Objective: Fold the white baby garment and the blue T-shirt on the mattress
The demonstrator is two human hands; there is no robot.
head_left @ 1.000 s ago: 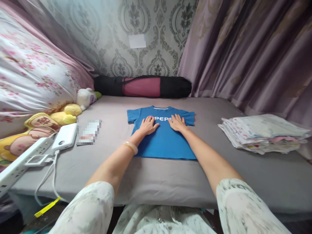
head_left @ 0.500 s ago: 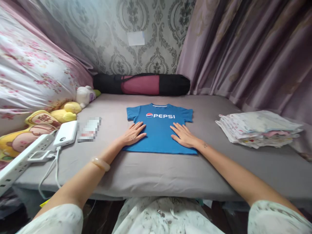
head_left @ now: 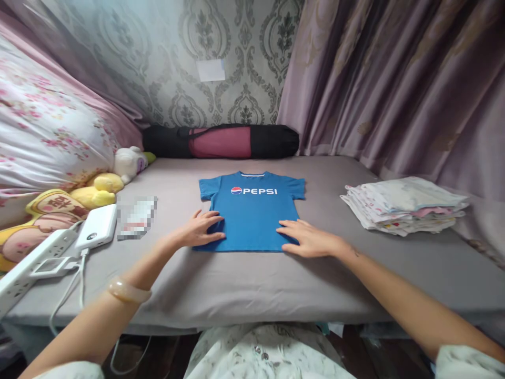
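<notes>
Two sides of shirt (head_left: pixel 248 221) under left hand (head_left: pixel 198 230) and right hand (head_left: pixel 310 240), both spread, equally near; lying flat between, neck (head_left: pixel 253 175) end far off.

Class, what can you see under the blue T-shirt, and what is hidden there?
The blue T-shirt lies on a gray sheet, visible around it. The part directly beneath is covered, so anything there cannot be seen.

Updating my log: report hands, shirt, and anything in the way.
Left hand and right hand open at lower side edges of blue shirt. Lying flat, PEPSI print up. Cloth stack to the right, clear of shirt.
</notes>
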